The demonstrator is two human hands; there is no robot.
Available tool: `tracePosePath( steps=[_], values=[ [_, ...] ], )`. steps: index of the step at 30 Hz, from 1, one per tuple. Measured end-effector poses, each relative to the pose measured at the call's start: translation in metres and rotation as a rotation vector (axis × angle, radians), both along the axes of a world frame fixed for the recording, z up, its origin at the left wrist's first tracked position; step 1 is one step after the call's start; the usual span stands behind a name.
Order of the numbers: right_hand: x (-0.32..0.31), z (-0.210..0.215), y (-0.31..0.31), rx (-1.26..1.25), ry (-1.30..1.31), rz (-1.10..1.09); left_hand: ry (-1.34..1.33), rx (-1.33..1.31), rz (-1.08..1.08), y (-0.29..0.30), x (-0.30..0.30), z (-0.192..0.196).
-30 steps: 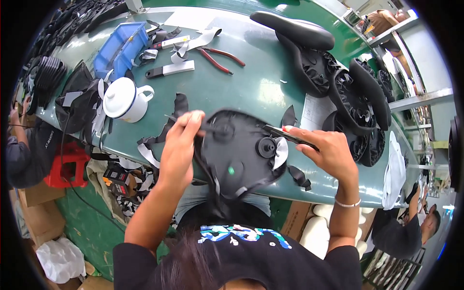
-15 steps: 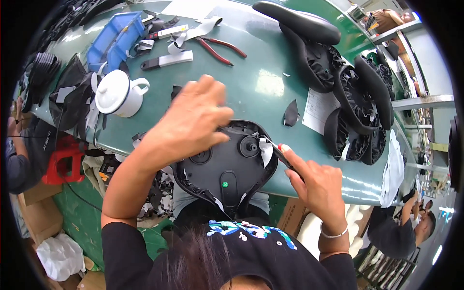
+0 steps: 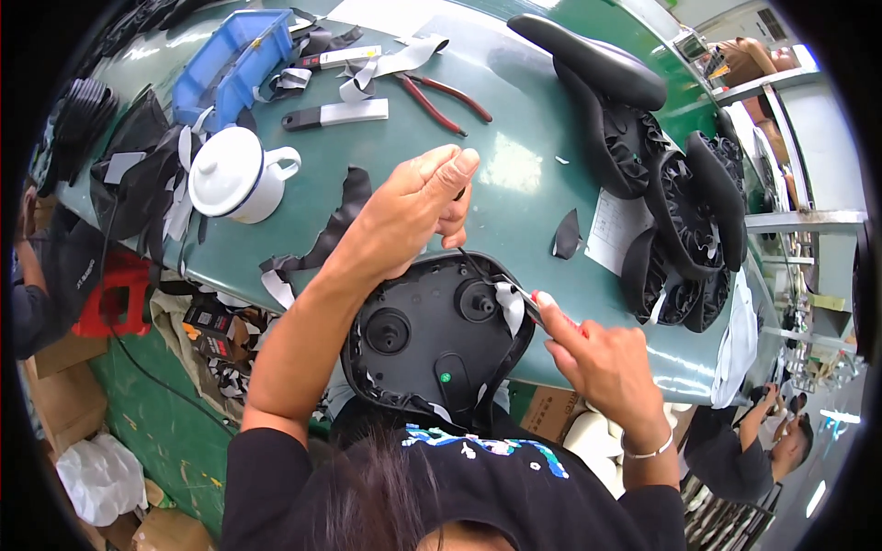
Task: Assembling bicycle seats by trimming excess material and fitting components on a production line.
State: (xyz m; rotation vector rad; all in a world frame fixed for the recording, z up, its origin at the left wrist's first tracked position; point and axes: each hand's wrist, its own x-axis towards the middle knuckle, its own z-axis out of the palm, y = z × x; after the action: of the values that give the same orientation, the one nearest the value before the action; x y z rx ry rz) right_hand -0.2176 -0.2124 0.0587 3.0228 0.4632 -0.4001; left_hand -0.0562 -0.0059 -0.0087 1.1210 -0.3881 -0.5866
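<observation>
An upside-down black seat shell point(image 3: 418, 335), its cover folded over the rim, rests at the table's front edge against my lap. A white flap point(image 3: 510, 308) sticks up at its right rim. My left hand point(image 3: 409, 216) is closed above the far rim, gripping a thin black strip point(image 3: 470, 262) that stretches down to the shell's edge. My right hand point(image 3: 602, 363) is wrapped around a slim tool point(image 3: 544, 309) with red on its handle; its tip is at the right rim beside the white flap. The tool's exact kind is hard to make out.
Beyond lie red-handled pincers point(image 3: 446, 103), a knife with a black end point(image 3: 335, 114), a white lidded mug point(image 3: 237, 174) and a blue bin point(image 3: 231, 69). Black scrap point(image 3: 344, 216) lies left of the shell. Finished-looking black seats point(image 3: 684, 211) pile at right. Co-workers sit at both sides.
My left hand has moved right and closed, with the black strip now drawn taut from the rim. My right hand and its tool stay at the right rim, slightly lower.
</observation>
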Motion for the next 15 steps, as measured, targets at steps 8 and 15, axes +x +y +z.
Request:
tracePosePath(
  steps=[8, 15],
  values=[
    [-0.031, -0.013, 0.002, 0.134, -0.07, -0.112, -0.143, -0.101, 0.432, -0.009, -0.001, 0.041],
    [-0.071, -0.018, 0.024, 0.221, -0.08, -0.345, -0.431, -0.37, 0.889, -0.002, -0.006, 0.064]
  ],
)
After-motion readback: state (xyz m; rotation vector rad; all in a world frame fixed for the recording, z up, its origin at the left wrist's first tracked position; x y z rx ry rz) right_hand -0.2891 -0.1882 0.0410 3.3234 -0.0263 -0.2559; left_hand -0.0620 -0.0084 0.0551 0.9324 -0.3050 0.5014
